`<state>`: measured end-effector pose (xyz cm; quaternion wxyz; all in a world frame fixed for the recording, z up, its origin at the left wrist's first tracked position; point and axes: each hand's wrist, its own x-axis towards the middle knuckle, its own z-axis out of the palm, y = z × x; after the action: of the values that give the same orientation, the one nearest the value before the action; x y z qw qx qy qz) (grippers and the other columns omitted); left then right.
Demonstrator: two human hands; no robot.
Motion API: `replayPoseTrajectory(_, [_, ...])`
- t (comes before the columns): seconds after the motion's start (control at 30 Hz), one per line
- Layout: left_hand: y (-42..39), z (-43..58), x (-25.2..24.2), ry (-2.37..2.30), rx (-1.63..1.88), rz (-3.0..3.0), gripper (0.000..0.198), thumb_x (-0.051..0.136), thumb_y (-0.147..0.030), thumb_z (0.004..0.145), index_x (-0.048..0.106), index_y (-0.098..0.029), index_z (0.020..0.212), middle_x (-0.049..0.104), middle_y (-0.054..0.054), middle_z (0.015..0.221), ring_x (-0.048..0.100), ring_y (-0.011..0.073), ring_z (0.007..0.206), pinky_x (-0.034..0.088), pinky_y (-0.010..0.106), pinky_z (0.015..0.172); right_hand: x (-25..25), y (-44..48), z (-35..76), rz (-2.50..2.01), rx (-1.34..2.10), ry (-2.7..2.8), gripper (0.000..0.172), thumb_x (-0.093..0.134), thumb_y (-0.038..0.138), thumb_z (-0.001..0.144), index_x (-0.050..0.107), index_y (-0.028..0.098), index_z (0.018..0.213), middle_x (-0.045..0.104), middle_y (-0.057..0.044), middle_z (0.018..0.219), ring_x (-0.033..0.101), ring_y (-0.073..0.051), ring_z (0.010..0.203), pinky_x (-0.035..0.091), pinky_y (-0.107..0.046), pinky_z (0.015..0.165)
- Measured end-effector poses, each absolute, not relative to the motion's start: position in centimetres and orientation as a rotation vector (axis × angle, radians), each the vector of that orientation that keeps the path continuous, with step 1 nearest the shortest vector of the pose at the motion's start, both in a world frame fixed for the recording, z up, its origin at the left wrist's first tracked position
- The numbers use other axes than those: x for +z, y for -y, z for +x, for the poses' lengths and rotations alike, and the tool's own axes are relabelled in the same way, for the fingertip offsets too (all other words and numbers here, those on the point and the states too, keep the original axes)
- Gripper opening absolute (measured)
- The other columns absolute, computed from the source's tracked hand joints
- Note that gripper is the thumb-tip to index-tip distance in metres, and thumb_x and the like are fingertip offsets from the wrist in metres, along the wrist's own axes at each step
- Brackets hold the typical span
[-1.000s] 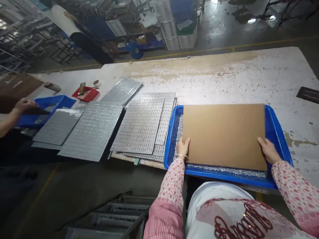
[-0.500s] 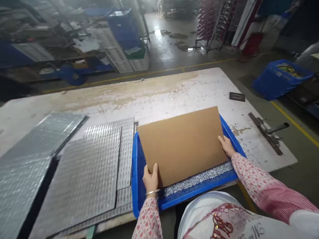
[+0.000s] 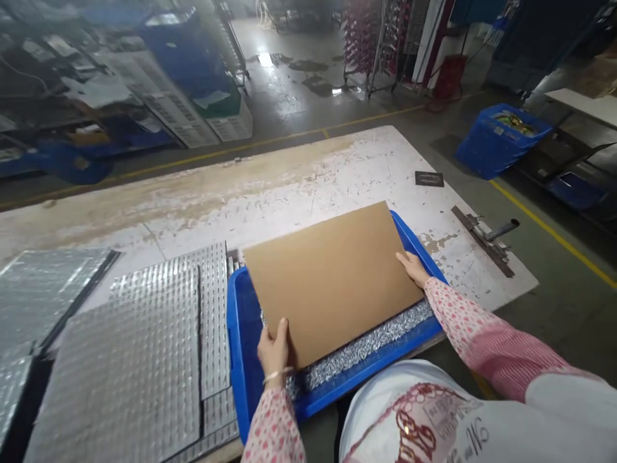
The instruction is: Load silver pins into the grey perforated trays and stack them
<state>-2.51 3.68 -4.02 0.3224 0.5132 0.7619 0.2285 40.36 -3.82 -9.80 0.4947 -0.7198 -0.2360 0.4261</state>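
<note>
A brown cardboard sheet point(image 3: 328, 280) lies over a blue tray point(image 3: 241, 321) filled with small shiny metal parts point(image 3: 366, 344). My left hand point(image 3: 273, 350) grips the sheet's near left corner, thumb on top. My right hand point(image 3: 412, 268) holds the sheet's right edge, fingers curled under it. Both sleeves are pink-patterned. The tray sits at the near edge of a worn white table point(image 3: 289, 186).
Stacks of perforated silvery metal sheets point(image 3: 144, 347) lie left of the tray. A dark flat plate point(image 3: 429, 179) and a metal clamp bar point(image 3: 484, 238) rest on the table's right end. Blue crates point(image 3: 501, 138) stand on the floor to the right.
My head has turned right, so the tray and table shifted left in view. The co-worker's arm and red tray have left the view. Both hands still hold the cardboard.
</note>
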Motion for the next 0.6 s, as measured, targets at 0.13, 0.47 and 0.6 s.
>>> replayPoseTrajectory(0.13, [-3.4, -3.4, -3.7, -1.819, 0.604, 1.168, 0.055, 0.069, -0.054, 0.067, 0.066, -0.012, 0.102, 0.070, 0.016, 0.106, 0.065, 0.0318, 0.104, 0.050, 0.045, 0.095, -9.0, 4.0, 41.0, -1.699, 1.129, 0.481, 0.038, 0.064, 0.051, 0.080, 0.068, 0.018, 0.100, 0.073, -0.012, 0.101, 0.066, -0.030, 0.107, 0.055, -0.045, 0.091])
replayPoseTrajectory(0.47, [3.2, 1.2, 0.5, -1.020, 0.946, 0.671, 0.081, 0.065, -0.072, 0.068, 0.045, -0.036, 0.138, 0.045, 0.008, 0.148, 0.047, 0.0319, 0.133, 0.048, 0.054, 0.102, -6.3, 8.4, 33.7, -1.306, 1.308, 0.218, 0.040, 0.064, 0.052, 0.083, 0.060, 0.023, 0.111, 0.070, -0.009, 0.114, 0.067, -0.027, 0.107, 0.059, -0.042, 0.085])
replayPoseTrajectory(0.6, [4.1, 6.3, -1.7, -1.223, 1.054, 0.603, 0.075, 0.076, -0.048, 0.069, 0.043, -0.031, 0.135, 0.052, 0.009, 0.142, 0.055, 0.0257, 0.125, 0.048, 0.044, 0.104, -5.6, 12.0, 27.3, -1.226, 1.518, 0.298, 0.047, 0.068, 0.052, 0.080, 0.057, 0.027, 0.118, 0.069, -0.007, 0.116, 0.069, -0.026, 0.100, 0.061, -0.040, 0.076])
